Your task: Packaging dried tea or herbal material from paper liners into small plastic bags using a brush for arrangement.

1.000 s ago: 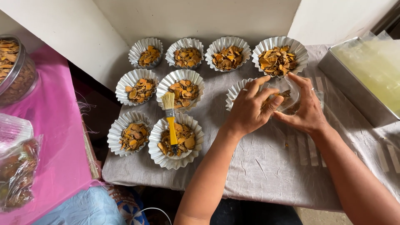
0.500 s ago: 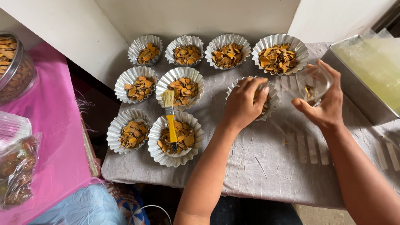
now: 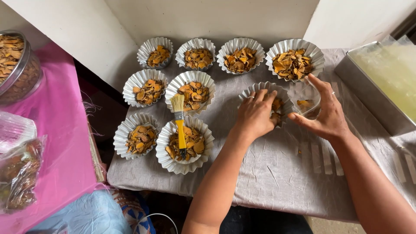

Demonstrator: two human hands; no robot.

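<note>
On the counter (image 3: 277, 182), our left hand (image 3: 255, 115) pressed into a foil cup (image 3: 277, 97); our right hand (image 3: 327, 115) gripped a clear bowl (image 3: 305, 97).

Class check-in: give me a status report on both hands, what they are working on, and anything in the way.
Left hand pressed into the fluted foil cup. Right hand holding the clear plastic bowl beside it. Yellow-handled brush rests across filled cups to the left, apart from both hands.
</note>
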